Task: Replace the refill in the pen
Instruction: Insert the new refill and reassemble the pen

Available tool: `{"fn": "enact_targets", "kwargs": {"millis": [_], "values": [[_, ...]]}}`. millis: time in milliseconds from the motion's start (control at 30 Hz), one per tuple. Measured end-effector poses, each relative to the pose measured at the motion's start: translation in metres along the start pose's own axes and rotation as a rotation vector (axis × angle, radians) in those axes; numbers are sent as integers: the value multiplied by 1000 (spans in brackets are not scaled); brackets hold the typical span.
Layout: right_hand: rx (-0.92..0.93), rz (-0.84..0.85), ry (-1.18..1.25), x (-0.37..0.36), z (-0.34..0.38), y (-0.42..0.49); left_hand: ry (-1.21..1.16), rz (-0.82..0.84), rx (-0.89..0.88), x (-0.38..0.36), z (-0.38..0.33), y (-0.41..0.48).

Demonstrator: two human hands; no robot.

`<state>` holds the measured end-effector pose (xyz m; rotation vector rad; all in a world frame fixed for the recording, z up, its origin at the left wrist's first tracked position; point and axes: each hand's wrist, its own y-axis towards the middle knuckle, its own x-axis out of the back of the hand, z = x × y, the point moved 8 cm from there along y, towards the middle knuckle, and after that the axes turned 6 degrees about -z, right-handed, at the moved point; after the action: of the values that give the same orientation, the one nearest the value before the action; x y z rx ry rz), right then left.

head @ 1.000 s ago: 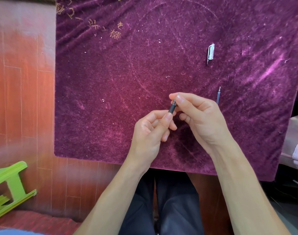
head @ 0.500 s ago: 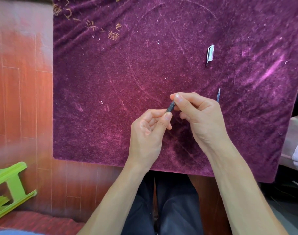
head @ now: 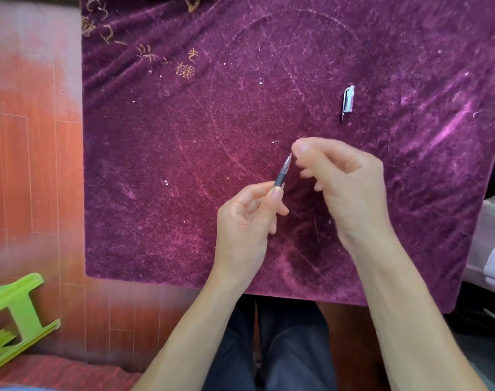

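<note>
Left hand (head: 246, 218) pinches pen (head: 281, 176), tip up. Right hand (head: 345, 179) blurred beside tip, grip unclear. Likely tightening; cap (head: 348, 100) next.

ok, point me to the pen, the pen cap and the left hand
pen (head: 281, 176): head view, on the dark ribbed grip section.
pen cap (head: 348, 101): head view, mid-body of the silvery cap lying on the cloth.
left hand (head: 242, 224): head view, back of the hand.

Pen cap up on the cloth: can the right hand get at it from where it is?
Probably yes. The pen cap lies alone on the purple cloth, beyond the right hand, with bare cloth between them. That hand looks empty; the left hand holds the pen.
</note>
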<state>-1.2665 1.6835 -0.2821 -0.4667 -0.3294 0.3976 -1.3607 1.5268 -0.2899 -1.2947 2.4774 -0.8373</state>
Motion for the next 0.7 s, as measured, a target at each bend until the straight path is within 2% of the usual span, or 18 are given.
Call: {"fn": "enact_targets", "kwargs": {"millis": [100,167,433,700], "values": [[183,-257,-196,35,25,28,-45,13,40,1,0,7],[238,-337,-358,46,33,46,-67,7,60,2,0,12],[217,-269,-615,29,38,87,-102,18,106,-2,8,12],[180,-210,-627,30,36,92,-90,28,103,-4,6,10]]}}
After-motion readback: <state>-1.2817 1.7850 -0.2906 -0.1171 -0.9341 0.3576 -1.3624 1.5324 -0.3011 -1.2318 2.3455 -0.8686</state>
